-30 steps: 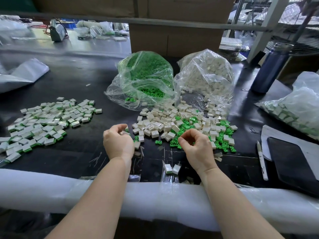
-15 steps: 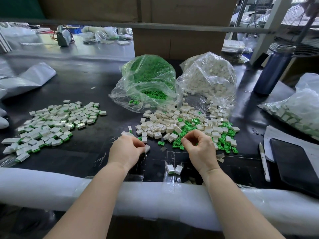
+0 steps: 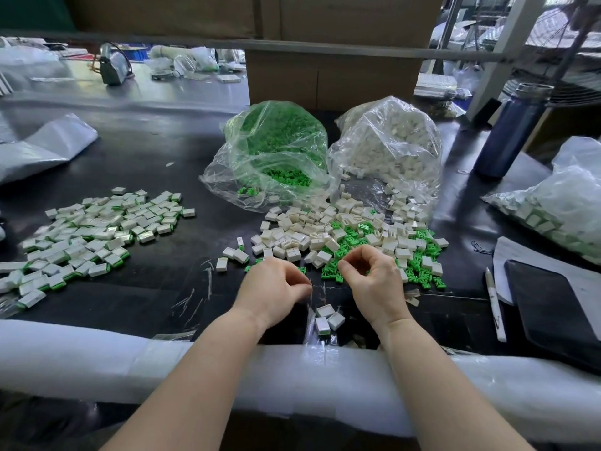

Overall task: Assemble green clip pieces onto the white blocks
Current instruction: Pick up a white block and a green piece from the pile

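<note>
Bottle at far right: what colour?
Dark blue bottle, silvery cap, clearest in the head view.

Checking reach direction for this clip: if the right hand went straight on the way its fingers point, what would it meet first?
Probably the loose green clips right ahead of the right hand, at the near edge of the mixed pile, then white blocks behind them. Depth is hard to judge from one view.

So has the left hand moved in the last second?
Yes. The left hand has shifted rightward toward the right hand, now nearer the three blocks at the table's near edge.
</note>
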`<state>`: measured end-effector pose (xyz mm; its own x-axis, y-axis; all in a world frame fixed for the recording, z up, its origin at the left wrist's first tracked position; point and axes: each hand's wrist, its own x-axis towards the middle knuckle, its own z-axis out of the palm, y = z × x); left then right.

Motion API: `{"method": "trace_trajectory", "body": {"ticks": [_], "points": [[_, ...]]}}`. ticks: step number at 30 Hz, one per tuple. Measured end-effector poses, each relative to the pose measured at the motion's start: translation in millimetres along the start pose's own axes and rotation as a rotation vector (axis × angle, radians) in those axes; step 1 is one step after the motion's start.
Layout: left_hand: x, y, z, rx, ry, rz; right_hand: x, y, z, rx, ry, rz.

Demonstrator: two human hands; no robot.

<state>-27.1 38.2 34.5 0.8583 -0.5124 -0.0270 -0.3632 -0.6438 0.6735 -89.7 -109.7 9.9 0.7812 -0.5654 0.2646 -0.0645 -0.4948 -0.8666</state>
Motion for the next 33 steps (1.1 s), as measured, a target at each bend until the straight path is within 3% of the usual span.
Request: {"method": "trace_trajectory", "body": {"ticks": [2, 4, 8, 11, 15, 22, 30, 33], "points": [[4, -4, -5, -0.012, 0.152, -0.055, 0, 0, 0, 0.000, -0.004, 0.003], [7, -5, -9, -0.059, 0.155, -0.039, 0, 0, 0, -0.009, -0.005, 0.000], [2, 6, -4, -0.059, -0.214, 0.084, 1, 0, 0, -0.019, 0.007, -0.004], [-2, 9, 4, -0.058, -0.346, 0.147, 0, -1, 0, -0.024, 0.017, -0.009], [-4, 6, 6, -0.040, -0.349, 0.203, 1, 0, 0, -0.029, 0.016, -0.010], [-5, -1, -2, -0.263, -0.370, 0.139, 0, -1, -1, -0.026, 0.019, -0.007], [-7, 11, 14, -0.045, -0.359, 0.186, 0, -2, -2, -0.019, 0.028, 0.001], [-8, 9, 16, -0.076, -0.379, 0.166, -1, -3, -2, -0.010, 0.028, 0.003]]}}
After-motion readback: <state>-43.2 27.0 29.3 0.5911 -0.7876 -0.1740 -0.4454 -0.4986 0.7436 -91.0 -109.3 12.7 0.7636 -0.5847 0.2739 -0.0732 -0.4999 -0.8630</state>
